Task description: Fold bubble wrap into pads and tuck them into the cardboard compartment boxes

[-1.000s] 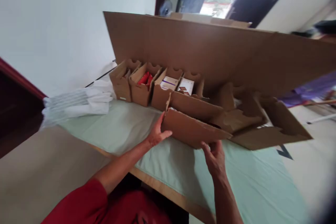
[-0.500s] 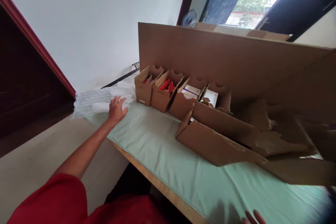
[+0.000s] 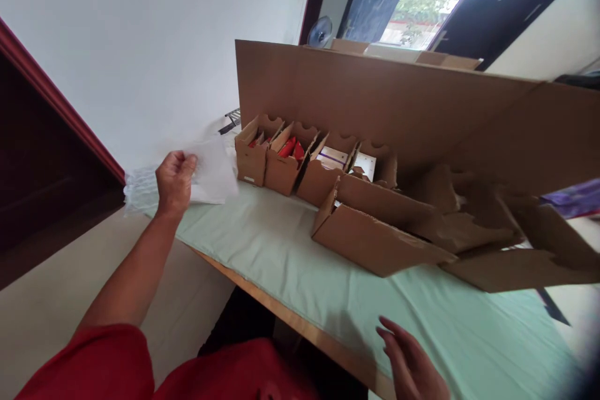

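Observation:
My left hand (image 3: 175,180) is closed, pinching the edge of a thin white translucent sheet (image 3: 214,165) at the left end of the table. The sheet hangs to the right of my fingers; whether it is a bag or a single layer I cannot tell. Beneath and behind it lies a pile of clear and white plastic wrapping (image 3: 140,186). Over the front edge of the table, my right hand (image 3: 409,362) is open, its fingers apart and nothing in them. The green cloth (image 3: 262,225) covers the tabletop under both hands.
Several narrow cardboard bins (image 3: 253,159) stand in a row, holding red packets (image 3: 291,147) and white boxes (image 3: 332,157). Nearer lies a long cardboard bin (image 3: 375,237), with another bin (image 3: 520,269) to its right. A tall cardboard panel (image 3: 375,94) rises behind.
My left hand has closed on the white sheet and lifted it from the pile. My right hand has come further into view at the lower right. The view has shifted slightly right.

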`<state>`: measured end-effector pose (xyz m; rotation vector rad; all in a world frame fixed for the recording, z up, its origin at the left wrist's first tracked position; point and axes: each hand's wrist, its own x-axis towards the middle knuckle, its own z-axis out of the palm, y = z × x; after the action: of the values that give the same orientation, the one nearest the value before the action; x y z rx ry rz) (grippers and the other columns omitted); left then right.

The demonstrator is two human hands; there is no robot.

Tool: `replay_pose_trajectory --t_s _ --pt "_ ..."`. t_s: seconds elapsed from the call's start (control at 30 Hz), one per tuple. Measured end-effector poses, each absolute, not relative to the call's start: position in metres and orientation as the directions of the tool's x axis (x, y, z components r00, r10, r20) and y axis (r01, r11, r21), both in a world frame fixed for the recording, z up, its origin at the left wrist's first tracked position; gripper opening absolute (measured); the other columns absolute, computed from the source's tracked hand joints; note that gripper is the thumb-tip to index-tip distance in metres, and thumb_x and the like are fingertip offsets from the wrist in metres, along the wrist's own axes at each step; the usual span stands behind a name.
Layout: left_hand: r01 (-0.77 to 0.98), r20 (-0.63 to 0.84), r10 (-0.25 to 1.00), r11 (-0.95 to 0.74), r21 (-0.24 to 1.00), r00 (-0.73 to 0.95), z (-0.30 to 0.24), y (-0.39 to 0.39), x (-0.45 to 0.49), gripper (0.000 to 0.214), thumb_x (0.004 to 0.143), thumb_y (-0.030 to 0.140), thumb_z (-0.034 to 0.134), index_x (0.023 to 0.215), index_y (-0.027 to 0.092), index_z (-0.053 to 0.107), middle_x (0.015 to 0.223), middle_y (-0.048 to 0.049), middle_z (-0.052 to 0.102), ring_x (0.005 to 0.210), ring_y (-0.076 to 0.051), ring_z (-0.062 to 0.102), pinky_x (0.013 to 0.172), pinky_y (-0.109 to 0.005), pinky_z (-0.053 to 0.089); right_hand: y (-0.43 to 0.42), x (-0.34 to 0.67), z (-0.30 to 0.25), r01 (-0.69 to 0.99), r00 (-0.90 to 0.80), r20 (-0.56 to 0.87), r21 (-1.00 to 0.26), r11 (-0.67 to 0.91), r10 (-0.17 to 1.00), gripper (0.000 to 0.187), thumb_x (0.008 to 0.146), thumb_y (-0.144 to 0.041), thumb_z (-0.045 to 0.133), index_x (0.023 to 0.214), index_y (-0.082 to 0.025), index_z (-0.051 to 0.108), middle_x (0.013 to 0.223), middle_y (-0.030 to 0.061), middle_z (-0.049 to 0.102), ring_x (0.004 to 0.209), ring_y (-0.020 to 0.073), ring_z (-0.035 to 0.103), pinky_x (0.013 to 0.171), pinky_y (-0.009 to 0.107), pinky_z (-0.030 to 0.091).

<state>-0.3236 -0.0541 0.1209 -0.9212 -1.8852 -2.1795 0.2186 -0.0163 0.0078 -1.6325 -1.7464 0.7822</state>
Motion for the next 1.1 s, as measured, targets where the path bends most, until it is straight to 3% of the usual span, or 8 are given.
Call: replay_pose_trajectory --t_s 0.1,0.27,0.37,0.47,0.6,0.77,0.97,1.1 --pt "0.05 0.269 0.533 -0.389 0.92 -0.802 0.122 -0.054 -0.263 0.032 0.07 0.043 0.077 0.085 0.02 0.06 0.079 0.0025 0.064 0.076 -0.014 0.061 0.069 -0.024 0.05 -0.015 0.16 0.037 0.468 -0.191 0.121 -0.861 0.199 0.974 0.043 0.083 -0.059 0.064 0.106 -0.025 0.077 0.106 0.0103 0.079 0.095 0.0286 0.075 0.081 0.038 0.061" --pt "-0.371 -0.054 0.797 -0.219 0.902 -0.601 0.075 -0.038 -0.145 0.034 0.067 0.043 0.08 0.085 0.02 0.063 0.079 0.0019 0.066 0.073 -0.013 0.061 0.066 -0.023 0.046 -0.009 0.09 0.065 0.19 -0.381 0.161 -0.95 0.248 0.911 0.045 0.082 -0.051 0.073 0.121 -0.029 0.072 0.122 0.009 0.073 0.087 0.0231 0.069 0.068 0.033 0.056" --pt "-0.484 -0.175 0.849 -0.106 0.869 -0.499 0.046 -0.032 -0.102 0.034 0.069 0.045 0.079 0.084 0.019 0.062 0.079 0.0008 0.067 0.076 -0.014 0.063 0.069 -0.024 0.048 -0.012 0.083 0.055 0.073 -0.461 0.107 -0.985 0.158 0.881 0.031 0.086 -0.051 0.069 0.101 -0.024 0.076 0.094 0.0039 0.076 0.079 0.0199 0.066 0.071 0.031 0.052" --pt "-0.481 -0.235 0.852 -0.022 0.877 -0.468 0.031 -0.033 -0.086 0.035 0.072 0.045 0.078 0.092 0.019 0.064 0.087 -0.0015 0.069 0.085 -0.017 0.066 0.073 -0.025 0.05 -0.018 0.097 0.044 0.09 -0.346 0.082 -0.989 0.12 0.934 0.031 0.086 -0.051 0.066 0.079 -0.022 0.072 0.066 -0.0006 0.065 0.063 0.0162 0.057 0.062 0.028 0.046" --pt "-0.371 -0.212 0.905 0.066 0.926 -0.37 0.032 -0.049 -0.074 0.059 0.077 0.053 0.077 0.123 0.02 0.06 0.113 -0.0094 0.069 0.108 -0.024 0.065 0.084 -0.033 0.054 -0.022 0.113 0.044 0.224 -0.15 0.203 -0.946 0.234 0.968 0.022 0.085 -0.044 0.069 0.08 -0.022 0.072 0.073 0.0009 0.069 0.068 0.0174 0.059 0.068 0.03 0.047" --pt "-0.373 -0.138 0.99 0.118 0.92 -0.027 0.036 -0.068 -0.04 0.063 0.073 0.051 0.084 0.123 0.018 0.063 0.118 -0.0111 0.072 0.109 -0.025 0.066 0.091 -0.033 0.052 -0.023 0.102 0.041 0.165 -0.264 0.182 -0.959 0.23 0.947 0.025 0.085 -0.045 0.067 0.073 -0.023 0.069 0.071 0.0004 0.066 0.071 0.0178 0.058 0.071 0.03 0.046" --pt "-0.423 -0.284 0.945 0.194 0.885 -0.161 0.012 -0.053 -0.056 0.051 0.066 0.041 0.083 0.107 0.015 0.068 0.091 -0.0063 0.075 0.084 -0.021 0.069 0.082 -0.033 0.054 -0.018 0.127 0.033 -0.22 -0.088 -0.01 -0.975 -0.029 0.996 0.04 0.084 -0.056 0.07 0.067 -0.023 0.056 0.066 -0.0026 0.058 0.067 0.0143 0.054 0.07 0.028 0.047" --pt "-0.124 -0.155 0.885 0.112 0.986 -0.44 -0.004 -0.048 -0.077 0.061 0.073 0.037 0.075 0.128 0.018 0.058 0.116 -0.0117 0.07 0.107 -0.024 0.067 0.097 -0.041 0.051 -0.01 0.159 0.022 -0.326 0.024 -0.163 -0.934 -0.146 0.986 0.042 0.072 -0.06 0.08 0.073 -0.023 0.06 0.077 0.0015 0.069 0.073 0.0175 0.064 0.07 0.031 0.052"
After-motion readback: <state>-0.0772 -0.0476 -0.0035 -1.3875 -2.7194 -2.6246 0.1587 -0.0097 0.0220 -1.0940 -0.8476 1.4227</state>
